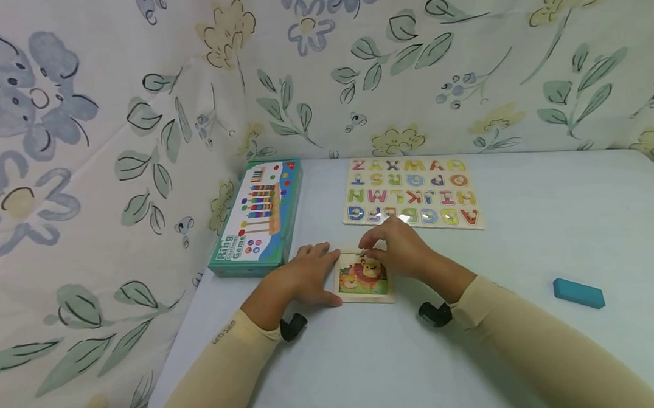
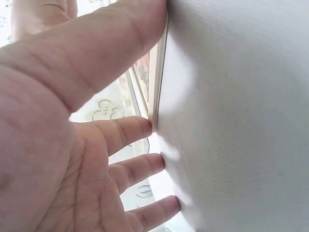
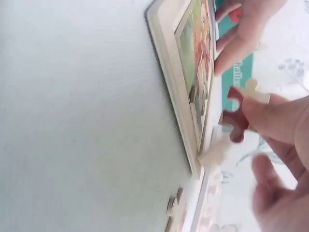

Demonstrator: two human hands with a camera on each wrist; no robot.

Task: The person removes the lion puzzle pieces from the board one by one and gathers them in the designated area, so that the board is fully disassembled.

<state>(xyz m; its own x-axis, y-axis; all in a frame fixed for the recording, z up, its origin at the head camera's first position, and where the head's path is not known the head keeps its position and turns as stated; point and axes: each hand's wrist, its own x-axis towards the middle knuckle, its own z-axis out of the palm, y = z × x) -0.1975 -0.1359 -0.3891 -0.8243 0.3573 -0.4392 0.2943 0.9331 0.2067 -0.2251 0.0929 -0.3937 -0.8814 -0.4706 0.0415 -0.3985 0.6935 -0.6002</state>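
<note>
A small square wooden jigsaw puzzle with a lion picture lies flat on the white table in the head view. My left hand rests on the table at its left side, fingers spread, with thumb and index fingertips right at the board's edge. Over the board's upper right part hovers my right hand. Its thumb and fingers pinch a dark red and pale puzzle piece, seen in the right wrist view close to the board's rim. Another loose piece lies on the table beside the board.
A green Ring Challenge Game box lies left of the puzzle. Behind it is a wooden alphabet board with colourful letters. A teal block sits far right. Flowered cloth hangs along the back and left side.
</note>
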